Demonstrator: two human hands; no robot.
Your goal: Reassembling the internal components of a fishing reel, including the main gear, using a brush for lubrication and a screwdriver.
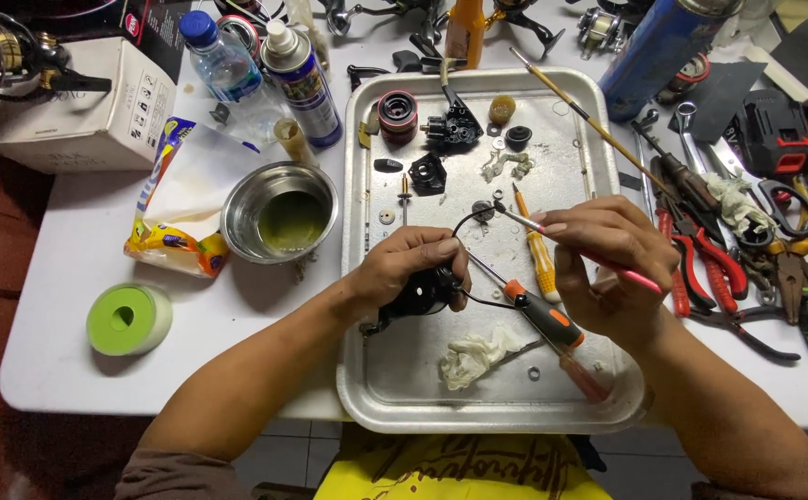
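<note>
Over the metal tray (367, 185) on the white desk (80, 306), seen from the head camera, our left hand (404, 268) has its grip closed around a black reel body (420, 294), a thin wire bail looping from it. Just right of that grip, our right hand (608, 264) pinches a pink-handled brush (598, 259), bristles aimed at the reel. An orange-handled screwdriver (538, 315) lies between, a crumpled rag (473, 356) below.
</note>
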